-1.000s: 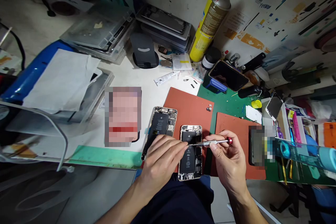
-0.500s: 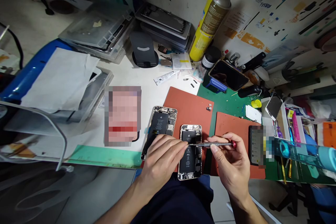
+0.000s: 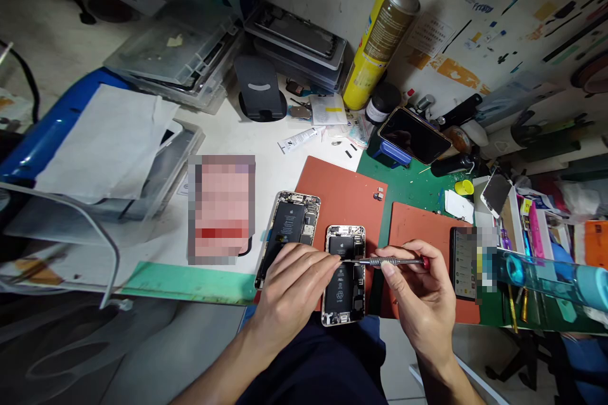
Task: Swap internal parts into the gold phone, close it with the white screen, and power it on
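My right hand (image 3: 422, 291) holds a slim screwdriver (image 3: 382, 261) with a ribbed metal grip and a red end cap. The screwdriver lies level, its shaft pointing left. My left hand (image 3: 297, 288) is pinched closed at the driver's tip; whatever is between those fingertips is hidden. Below the driver is an opened phone (image 3: 346, 304), its black battery and bare circuit parts facing up. A second, larger opened phone (image 3: 285, 221) lies to the left, partly covered by my left hand.
Both opened phones lie at a red-brown mat (image 3: 342, 190). On a second mat (image 3: 413, 221) is a lit phone (image 3: 463, 266). A yellow spray can (image 3: 380, 38), a phone on a blue stand (image 3: 413, 136) and a tool box (image 3: 527, 234) stand behind. A blurred-out item (image 3: 222, 202) lies left.
Almost nothing differs. The screwdriver has turned or shifted very slightly in my right hand, and both hands keep their places above the phone.
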Tool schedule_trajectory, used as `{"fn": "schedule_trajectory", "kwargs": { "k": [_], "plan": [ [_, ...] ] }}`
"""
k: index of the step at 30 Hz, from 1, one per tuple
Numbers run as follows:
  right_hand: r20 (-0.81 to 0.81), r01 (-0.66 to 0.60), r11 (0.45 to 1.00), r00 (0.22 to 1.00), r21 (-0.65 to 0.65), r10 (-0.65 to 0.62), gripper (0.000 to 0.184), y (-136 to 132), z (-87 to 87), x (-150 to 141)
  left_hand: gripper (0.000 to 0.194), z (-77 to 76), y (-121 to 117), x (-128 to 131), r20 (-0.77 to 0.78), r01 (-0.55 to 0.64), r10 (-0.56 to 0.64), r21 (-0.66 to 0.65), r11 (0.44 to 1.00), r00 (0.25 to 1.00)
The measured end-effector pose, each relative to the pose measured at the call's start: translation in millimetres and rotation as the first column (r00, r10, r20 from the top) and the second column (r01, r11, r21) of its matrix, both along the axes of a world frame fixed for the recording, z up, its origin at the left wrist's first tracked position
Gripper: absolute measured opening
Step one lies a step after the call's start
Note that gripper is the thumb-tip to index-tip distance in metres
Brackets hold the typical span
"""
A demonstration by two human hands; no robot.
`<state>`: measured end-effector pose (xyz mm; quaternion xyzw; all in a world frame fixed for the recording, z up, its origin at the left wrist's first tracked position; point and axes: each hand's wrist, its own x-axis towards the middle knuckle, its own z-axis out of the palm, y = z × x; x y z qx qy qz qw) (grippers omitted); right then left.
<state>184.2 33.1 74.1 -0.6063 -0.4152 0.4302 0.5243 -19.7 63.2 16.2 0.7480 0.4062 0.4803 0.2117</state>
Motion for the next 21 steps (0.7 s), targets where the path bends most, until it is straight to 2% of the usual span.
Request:
{"fn": "schedule_trajectory", "kwargs": {
  "k": [7,12,16,21],
  "plan": [
    [0.033,0.004,1.0,0.999,0.01,-0.004,0.03,4.6,1.4,1.1,0.033,-0.5,-0.8,-1.1,0.004,-0.023,0.023,0.022,0.999,1.0],
    [0.218,0.049,0.993,0.973,0.103,-0.071,0.031,8.8,5.5,2.2,0.034,-6.3,-5.2,-0.1,-0.108,-0.037,0.052,0.13,0.991,0.993],
    [0.434,-0.071,0.966,0.9,0.248,-0.045,0.048,13.1,1.6,1.9,0.029,-13.8,-9.9,1.6,-0.285,-0.008,0.061,0.184,0.983,0.956],
    [0.639,-0.252,0.932,0.768,0.261,0.028,0.063,24.3,-3.0,-1.7,0.022,-14.3,-11.0,3.1,-0.386,-0.003,0.079,0.193,0.981,0.919]
  ]
}}
